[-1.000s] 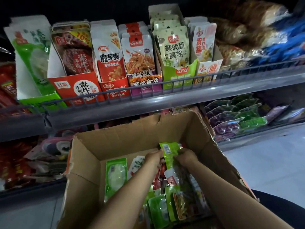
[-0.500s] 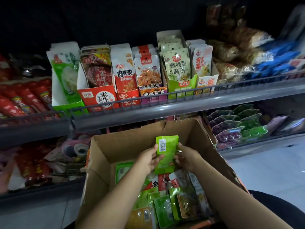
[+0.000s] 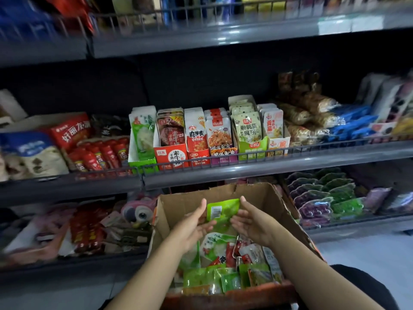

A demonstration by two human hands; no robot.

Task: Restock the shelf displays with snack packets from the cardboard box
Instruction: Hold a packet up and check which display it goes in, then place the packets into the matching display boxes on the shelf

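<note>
Both hands hold one green packet [image 3: 221, 212] between them above the open cardboard box [image 3: 178, 204]. The left hand [image 3: 193, 224] has its fingers loosely extended against the packet's left edge and lower corner, and the right hand [image 3: 250, 222] mirrors it on the right edge; whether either thumb pinches the film is not visible, so the hold reads as a light two-sided cradle rather than a firm grasp. Its barcode side faces the camera and it stands roughly upright, which probably serves to check the label and match it to a display. Below it the box carries a loose jumble of green, red and white packets [image 3: 225, 262], unsorted. Directly above, on the wire-fronted shelf [image 3: 245, 170], a row of open display cartons stands side by side; the green carton at the row's left end [image 3: 143, 139] and another green-fronted carton [image 3: 250, 139] further right are the likeliest homes, though the match cannot be confirmed. Neighbouring shelves hold other bagged goods.
</note>
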